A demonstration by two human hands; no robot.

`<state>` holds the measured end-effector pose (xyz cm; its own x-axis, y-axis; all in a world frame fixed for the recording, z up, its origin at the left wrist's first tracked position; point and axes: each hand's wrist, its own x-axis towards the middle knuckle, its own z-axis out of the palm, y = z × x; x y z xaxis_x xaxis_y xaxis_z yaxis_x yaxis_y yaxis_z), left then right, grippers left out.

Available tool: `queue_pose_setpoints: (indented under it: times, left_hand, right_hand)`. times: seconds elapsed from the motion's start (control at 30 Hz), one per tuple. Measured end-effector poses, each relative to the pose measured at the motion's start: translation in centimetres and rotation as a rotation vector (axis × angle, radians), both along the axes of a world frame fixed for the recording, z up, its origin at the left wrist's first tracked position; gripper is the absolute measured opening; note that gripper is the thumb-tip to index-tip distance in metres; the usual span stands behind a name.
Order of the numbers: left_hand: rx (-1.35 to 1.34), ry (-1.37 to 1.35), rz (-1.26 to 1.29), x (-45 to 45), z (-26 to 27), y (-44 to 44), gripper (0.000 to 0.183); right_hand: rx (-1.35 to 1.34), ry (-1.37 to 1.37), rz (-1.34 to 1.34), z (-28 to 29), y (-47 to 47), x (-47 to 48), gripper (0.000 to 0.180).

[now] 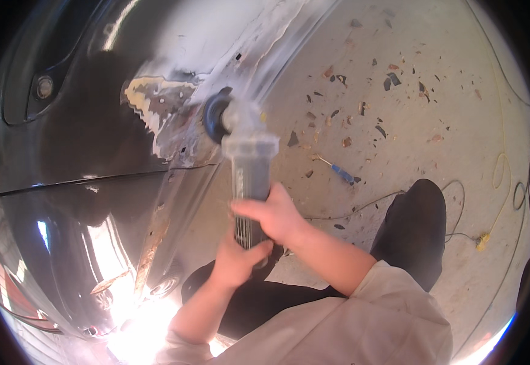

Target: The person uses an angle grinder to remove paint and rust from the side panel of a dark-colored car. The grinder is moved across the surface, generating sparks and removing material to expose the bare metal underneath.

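Both my hands grip the body of an angle grinder (250, 175). My right hand (278, 214) is wrapped round its middle, and my left hand (242, 258) holds the rear end below it. The round dark disc (217, 116) on the grinder's head is against or very close to the lower edge of a dark car body panel (87, 137); contact cannot be told. Beside the disc, a patch of sanded metal and filler (155, 105) shows layered, ragged paint edges. Small dark slots lie in the sill (239, 56).
On the concrete floor (397, 150) at right lie a blue-handled tool (341, 174), scattered paint or filler flakes (392, 80), a dark cord (360, 211) and a yellow cord with a plug (482, 242). My bent knee (422, 205) is near the cord. Bright glare covers the lower left.
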<state>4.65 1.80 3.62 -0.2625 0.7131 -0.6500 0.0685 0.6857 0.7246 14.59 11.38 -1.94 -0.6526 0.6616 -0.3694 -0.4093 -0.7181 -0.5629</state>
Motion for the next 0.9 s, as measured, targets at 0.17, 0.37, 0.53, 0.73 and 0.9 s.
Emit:
queue_pose_setpoints:
  times: [0.17,0.37,0.53,0.73,0.9]
  left_hand:
    - [-0.072,-0.06,0.026,0.9,0.6,-1.1,0.023]
    - [-0.001,-0.079,0.031,0.9,0.2,-0.5,0.02]
    - [-0.179,-0.101,0.035,0.9,1.1,-0.2,0.042]
    - [-0.021,-0.083,0.027,0.4,-0.7,-0.6,0.038]
    - [-0.069,-0.098,0.029,0.8,-0.3,-0.9,0.038]
  right_hand:
    - [0.037,-0.071,0.069,-0.6,-1.3,0.0,0.023]
    - [0.022,-0.101,0.039,-1.0,-1.0,-0.2,0.027]
    - [0.114,-0.051,-0.016,-0.1,-1.0,0.3,0.025]
    - [0.022,-0.059,0.023,-0.7,-0.4,0.0,0.021]
    - [0.1,-0.11,0.029,-0.7,-1.0,0.2,0.019]
